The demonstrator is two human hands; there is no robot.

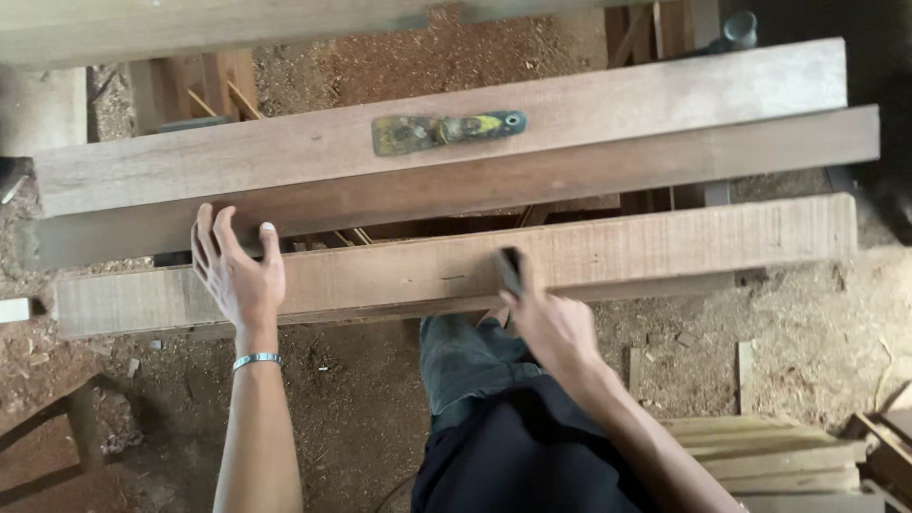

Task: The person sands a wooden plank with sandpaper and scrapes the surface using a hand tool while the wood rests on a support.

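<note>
Soft, even daylight; dim top-right corner; faint shadows under long pale wooden planks (456, 271); slight motion blur throughout.

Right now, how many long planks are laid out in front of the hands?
3. Near plank under both hands; middle plank; far plank carrying the putty knife. Another board edge crosses the top; more may be hidden.

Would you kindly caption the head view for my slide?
Left hand steadies the near plank, right hand presses a small dark tool on it; putty knife lies beyond.
</note>
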